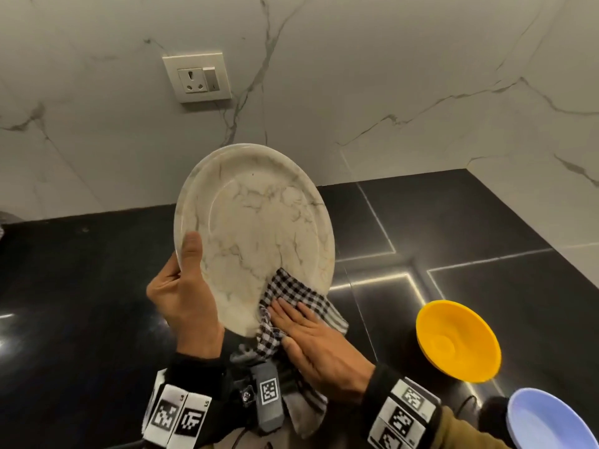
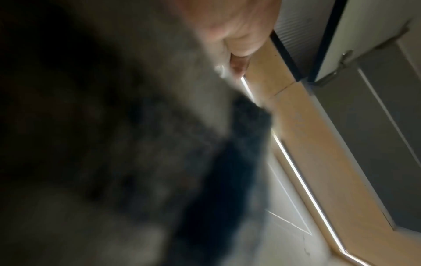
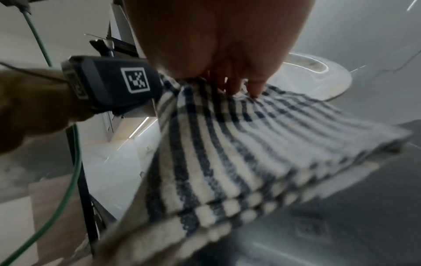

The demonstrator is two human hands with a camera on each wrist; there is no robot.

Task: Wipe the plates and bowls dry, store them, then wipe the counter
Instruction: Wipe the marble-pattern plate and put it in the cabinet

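One marbled plate (image 1: 259, 228) is held tilted above the black counter (image 1: 81, 286) — left hand (image 1: 184, 303) gripping its lower-left rim, thumb on the face. The right hand (image 1: 321, 345) presses one checked cloth (image 1: 291, 296) to its lower edge, fingers straight and together. Right of the plate sit one yellow bowl (image 1: 458, 340) and one lilac bowl (image 1: 551, 419) — cut off by the frame. The left wrist view is mostly blur.

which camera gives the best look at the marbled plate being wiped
The head view: the whole marbled plate shows, tilted up, gripped at its edge by the left hand while the right hand presses the checked cloth on it. The right wrist view shows only its rim beyond the cloth; the left wrist view is too blurred to show it.
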